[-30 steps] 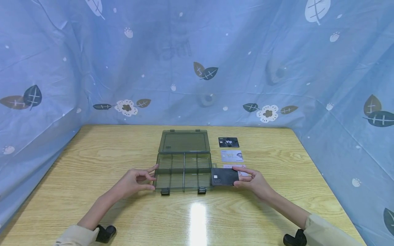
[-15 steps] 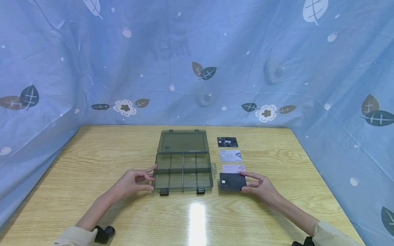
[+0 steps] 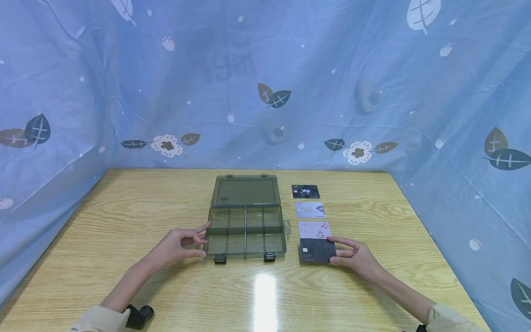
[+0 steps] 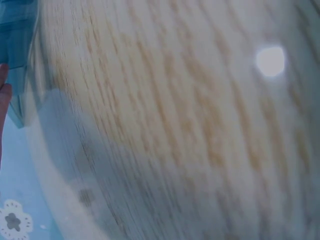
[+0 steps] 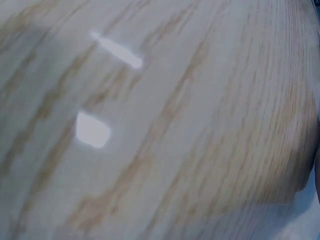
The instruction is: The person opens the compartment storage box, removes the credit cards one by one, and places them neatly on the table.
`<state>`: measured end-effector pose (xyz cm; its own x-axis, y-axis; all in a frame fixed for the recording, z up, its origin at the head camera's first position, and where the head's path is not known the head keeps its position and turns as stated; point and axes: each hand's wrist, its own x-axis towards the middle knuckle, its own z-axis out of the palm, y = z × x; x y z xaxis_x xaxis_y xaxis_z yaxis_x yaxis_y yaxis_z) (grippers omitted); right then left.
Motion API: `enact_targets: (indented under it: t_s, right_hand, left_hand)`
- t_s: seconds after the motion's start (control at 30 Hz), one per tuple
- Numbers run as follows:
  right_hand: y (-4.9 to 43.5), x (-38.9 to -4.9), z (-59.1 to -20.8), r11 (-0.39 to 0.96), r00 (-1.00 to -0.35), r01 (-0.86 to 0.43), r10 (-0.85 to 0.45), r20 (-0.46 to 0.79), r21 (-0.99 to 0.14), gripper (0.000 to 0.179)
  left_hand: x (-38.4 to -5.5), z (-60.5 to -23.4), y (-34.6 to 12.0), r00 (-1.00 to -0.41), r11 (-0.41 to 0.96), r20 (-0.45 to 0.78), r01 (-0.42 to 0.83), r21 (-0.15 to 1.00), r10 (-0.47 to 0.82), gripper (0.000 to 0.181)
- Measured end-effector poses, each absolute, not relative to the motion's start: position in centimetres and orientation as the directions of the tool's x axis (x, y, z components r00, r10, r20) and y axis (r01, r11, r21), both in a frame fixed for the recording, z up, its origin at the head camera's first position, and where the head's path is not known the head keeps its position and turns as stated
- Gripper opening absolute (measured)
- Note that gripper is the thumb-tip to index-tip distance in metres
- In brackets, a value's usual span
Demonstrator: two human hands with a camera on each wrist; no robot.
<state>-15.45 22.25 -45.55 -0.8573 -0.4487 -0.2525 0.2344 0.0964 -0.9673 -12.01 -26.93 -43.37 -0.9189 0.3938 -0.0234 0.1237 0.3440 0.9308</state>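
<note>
My right hand [image 3: 356,259] pinches the right edge of a black VIP card [image 3: 318,251] between thumb and fingers. That card lies close over the table, just in front of a white VIP card with pink flowers [image 3: 314,229]. An open grey-green see-through plastic box [image 3: 285,240] with several compartments sits in the middle, its lid [image 3: 245,190] folded back. My left hand [image 3: 180,245] touches the box's left side, index finger and thumb spread along it. In the left wrist view, fingers [image 4: 4,95] show at the edge beside the box [image 4: 14,45].
Behind the white card lie a silver VIP card [image 3: 310,210] and another black Vip card [image 3: 305,191], in a column right of the box. A small hanging tab [image 3: 287,227] juts from the box's right side. A blue patterned cloth [image 3: 199,83] encloses the wooden table [image 3: 166,193].
My right hand has moved the black card right and toward me, away from the box's right side, uncovering the white flowered card. My left hand stays at the box.
</note>
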Motion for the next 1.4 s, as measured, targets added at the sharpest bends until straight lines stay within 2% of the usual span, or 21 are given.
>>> enact_targets:
  t_s: [0.37, 0.6, 0.87, 1.1, 1.4]
  right_hand:
    - [23.6, -15.3, -45.7, 0.119, -0.846, 0.122, -0.508, -0.166, -0.985, 0.052]
    - [23.7, -15.3, -45.7, 0.194, -0.840, -0.009, -0.533, -0.097, -0.981, 0.061]
    - [23.5, -15.4, -45.5, 0.207, -0.823, -0.135, -0.568, -0.006, -0.969, 0.060]
    - [23.4, -15.6, -45.4, 0.299, -0.840, -0.261, -0.540, 0.062, -0.918, 0.058]
    - [23.3, -15.7, -45.6, 0.325, -0.831, -0.350, -0.541, 0.131, -0.878, 0.055]
  left_hand:
    - [-12.0, -43.4, -26.9, -0.918, 0.330, -0.020, 0.122, 0.936, 0.397, 0.022]
    - [-12.0, -43.4, -27.0, -0.917, 0.334, -0.018, 0.127, 0.934, 0.399, 0.022]
    - [-12.0, -43.4, -26.9, -0.917, 0.346, -0.020, 0.130, 0.929, 0.398, 0.021]
    - [-12.0, -43.4, -26.9, -0.919, 0.351, -0.023, 0.128, 0.928, 0.395, 0.021]
    - [-11.9, -43.3, -26.8, -0.919, 0.347, -0.032, 0.116, 0.931, 0.394, 0.021]
